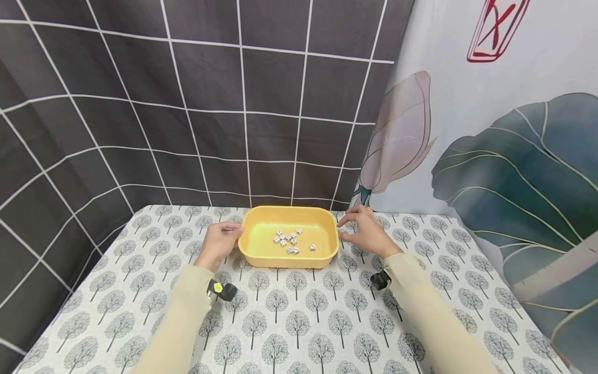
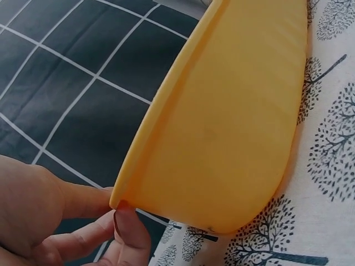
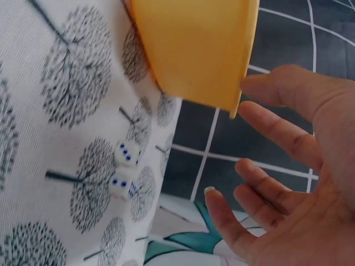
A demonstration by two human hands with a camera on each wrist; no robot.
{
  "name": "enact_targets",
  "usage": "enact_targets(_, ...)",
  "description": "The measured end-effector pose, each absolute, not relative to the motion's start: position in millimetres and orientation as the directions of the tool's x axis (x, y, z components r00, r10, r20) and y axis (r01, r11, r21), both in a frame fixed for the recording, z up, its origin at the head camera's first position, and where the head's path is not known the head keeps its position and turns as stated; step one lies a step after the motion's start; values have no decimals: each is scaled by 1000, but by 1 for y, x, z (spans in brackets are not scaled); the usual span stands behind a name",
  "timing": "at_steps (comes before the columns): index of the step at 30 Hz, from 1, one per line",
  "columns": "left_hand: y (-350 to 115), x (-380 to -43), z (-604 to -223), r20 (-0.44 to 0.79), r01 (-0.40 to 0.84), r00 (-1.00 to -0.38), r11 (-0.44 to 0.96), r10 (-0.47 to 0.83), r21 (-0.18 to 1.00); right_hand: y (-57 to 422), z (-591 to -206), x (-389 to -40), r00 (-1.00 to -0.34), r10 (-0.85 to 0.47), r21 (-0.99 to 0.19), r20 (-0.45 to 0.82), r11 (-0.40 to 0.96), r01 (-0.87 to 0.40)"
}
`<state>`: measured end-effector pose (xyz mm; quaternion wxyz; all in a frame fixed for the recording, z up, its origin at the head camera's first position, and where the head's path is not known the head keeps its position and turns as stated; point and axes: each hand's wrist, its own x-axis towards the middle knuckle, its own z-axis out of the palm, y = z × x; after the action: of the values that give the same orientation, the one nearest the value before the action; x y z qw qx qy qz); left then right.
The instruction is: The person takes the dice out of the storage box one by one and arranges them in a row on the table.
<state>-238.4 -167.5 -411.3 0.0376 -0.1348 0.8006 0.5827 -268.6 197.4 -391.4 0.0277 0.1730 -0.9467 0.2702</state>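
A yellow plastic tub with rounded corners sits on the cloth at the far middle. Several small white dice lie scattered on its floor, one die apart at the right. My left hand pinches the tub's left rim between thumb and fingers, clear in the left wrist view. At the opposite end my right hand has its fingers spread, with fingertips right at the rim in the right wrist view. Two more dice with blue pips lie on the cloth outside the tub near the right hand.
A white tablecloth printed with grey trees covers the table. Behind it hangs a dark cloth with a white grid. To the right is a pale curtain with large leaves and a flower bud.
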Motion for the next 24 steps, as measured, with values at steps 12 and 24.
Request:
enact_targets(12,-171,-241,-408,-232,-262,-964,314,-128,913,175,-395,-272,-924,-369,-558,98,749,-358)
enact_targets(24,-173,-244,-407,-240,-268,-963,339,-123,902,156,-405,-270,-953,-297,-581,64,765,-277)
